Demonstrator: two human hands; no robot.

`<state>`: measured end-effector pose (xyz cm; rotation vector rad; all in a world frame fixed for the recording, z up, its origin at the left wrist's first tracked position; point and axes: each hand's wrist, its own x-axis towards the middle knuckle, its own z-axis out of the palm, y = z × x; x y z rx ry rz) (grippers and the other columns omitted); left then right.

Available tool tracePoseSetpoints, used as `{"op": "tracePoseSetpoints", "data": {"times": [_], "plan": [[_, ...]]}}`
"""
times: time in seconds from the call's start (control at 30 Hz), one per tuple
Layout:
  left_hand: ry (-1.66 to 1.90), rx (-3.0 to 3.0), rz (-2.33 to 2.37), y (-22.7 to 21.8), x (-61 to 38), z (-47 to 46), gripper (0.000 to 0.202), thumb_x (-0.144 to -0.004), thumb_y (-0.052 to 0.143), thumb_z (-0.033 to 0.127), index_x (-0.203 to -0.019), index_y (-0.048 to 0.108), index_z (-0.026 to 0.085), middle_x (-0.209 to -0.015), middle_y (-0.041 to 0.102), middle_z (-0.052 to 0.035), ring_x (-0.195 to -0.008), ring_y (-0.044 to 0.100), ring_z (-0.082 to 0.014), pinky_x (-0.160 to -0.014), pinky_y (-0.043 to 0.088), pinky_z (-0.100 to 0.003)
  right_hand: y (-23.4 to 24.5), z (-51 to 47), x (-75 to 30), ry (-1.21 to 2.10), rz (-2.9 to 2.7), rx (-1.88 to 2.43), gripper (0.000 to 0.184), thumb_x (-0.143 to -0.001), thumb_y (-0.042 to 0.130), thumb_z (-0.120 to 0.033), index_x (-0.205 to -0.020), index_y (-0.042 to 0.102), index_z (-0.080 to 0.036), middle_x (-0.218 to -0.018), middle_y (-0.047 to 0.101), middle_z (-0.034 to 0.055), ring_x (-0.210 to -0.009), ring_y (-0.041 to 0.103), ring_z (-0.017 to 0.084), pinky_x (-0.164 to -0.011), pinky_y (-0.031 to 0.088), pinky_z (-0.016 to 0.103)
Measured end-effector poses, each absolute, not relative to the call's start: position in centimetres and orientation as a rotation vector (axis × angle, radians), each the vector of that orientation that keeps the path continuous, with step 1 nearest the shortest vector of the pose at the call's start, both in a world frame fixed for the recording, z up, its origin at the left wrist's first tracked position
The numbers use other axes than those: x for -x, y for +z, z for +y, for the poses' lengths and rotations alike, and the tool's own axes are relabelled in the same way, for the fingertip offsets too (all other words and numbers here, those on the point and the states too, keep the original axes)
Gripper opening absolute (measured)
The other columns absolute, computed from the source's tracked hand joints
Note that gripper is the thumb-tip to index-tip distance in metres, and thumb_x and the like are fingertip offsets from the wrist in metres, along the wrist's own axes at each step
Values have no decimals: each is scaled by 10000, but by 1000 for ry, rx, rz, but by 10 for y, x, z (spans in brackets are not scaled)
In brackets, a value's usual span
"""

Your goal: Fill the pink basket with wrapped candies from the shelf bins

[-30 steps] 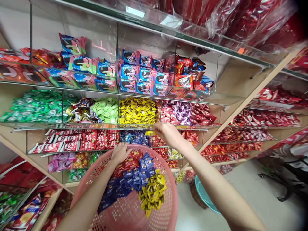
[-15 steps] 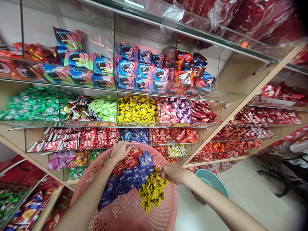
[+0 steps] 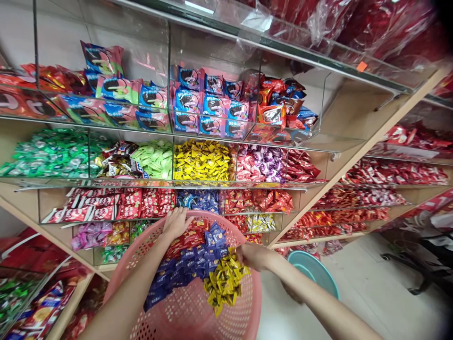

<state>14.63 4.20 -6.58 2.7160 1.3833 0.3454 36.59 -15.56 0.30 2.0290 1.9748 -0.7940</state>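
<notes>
A round pink plastic basket (image 3: 249,302) with a perforated wall is in front of me. My left hand (image 3: 176,223) lies over its far rim, fingers hooked on the edge. At the right rim, my right hand (image 3: 252,256) grips the basket beside the yellow sweets, its fingertips partly hidden. Inside are three groups of wrapped sweets: red ones (image 3: 189,237) at the back, dark blue ones (image 3: 177,269) across the middle, and a heap of yellow ones (image 3: 226,281) on the right. The basket's near part shows bare pink plastic.
Glass-fronted shelves (image 3: 198,185) full of wrapped sweets and snack packets stand right behind the basket. A teal tub (image 3: 318,271) sits on the tiled floor (image 3: 357,302) to the right. Part of a wheeled chair (image 3: 417,269) appears at the far right. Another display (image 3: 31,307) is at lower left.
</notes>
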Motion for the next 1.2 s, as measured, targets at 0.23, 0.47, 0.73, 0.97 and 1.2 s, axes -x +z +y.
{"op": "tracePoseSetpoints", "data": {"times": [0.23, 0.47, 0.73, 0.97, 1.2], "plan": [[357, -2717, 1390, -66, -146, 41, 419, -871, 305, 479, -1075, 519, 183, -1053, 584, -101, -1009, 469, -253, -849, 304, -383, 16, -152, -357, -528, 1995, -1959, 246, -692, 567, -96, -908, 650, -177, -935, 668, 78, -859, 607, 198, -598, 345, 229], [357, -2702, 1398, -63, -145, 39, 412, -873, 304, 471, -1076, 519, 184, -1068, 578, -102, -1019, 463, -247, -862, 296, -374, 80, -121, -352, -210, 2291, -2054, 233, -808, 471, -107, -994, 596, -171, -943, 638, 94, -895, 575, 175, -689, 346, 238], [384, -2718, 1394, -68, -144, 39, 429, -876, 284, 469, -1088, 515, 177, -1054, 579, -98, -1024, 464, -248, -851, 299, -376, 104, -71, -325, -147, 2861, -2006, 135, -843, 483, -142, -912, 597, -163, -880, 640, 64, -804, 557, 155, -705, 365, 242], [400, -2716, 1412, -65, -143, 37, 410, -871, 297, 465, -1043, 531, 176, -1011, 588, -89, -968, 483, -240, -820, 306, -361, 90, -56, -321, -582, 3036, -2155, 311, -821, 547, -212, -1129, 542, -164, -674, 585, -15, -603, 511, 115, -599, 378, 227], [377, -2701, 1413, -61, -144, 36, 404, -871, 306, 453, -1046, 529, 166, -1044, 584, -97, -993, 477, -239, -836, 305, -360, 98, -57, -319, -2207, 2603, -2253, 356, -856, 479, -391, -1135, 517, -173, -826, 648, 50, -663, 579, 113, -575, 438, 235]]}}
